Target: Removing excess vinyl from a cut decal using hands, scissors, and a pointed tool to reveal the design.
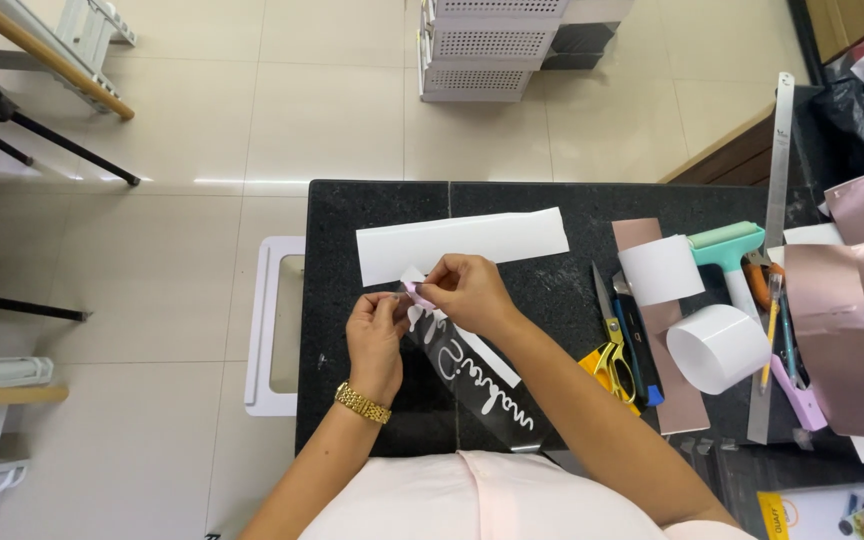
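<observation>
A clear film strip with white cursive vinyl lettering lies on the black stone table, running from my hands toward my body. My left hand, with a gold watch on its wrist, pinches the strip's far end. My right hand pinches a small pink scrap at that same end. A narrow white backing strip lies alongside the film. Just beyond my hands lies a long white paper strip.
To the right lie yellow-handled scissors, a utility knife, two white tape rolls, a teal roller, a long metal ruler and pink metallic sheets. A white stool stands left of the table; baskets behind.
</observation>
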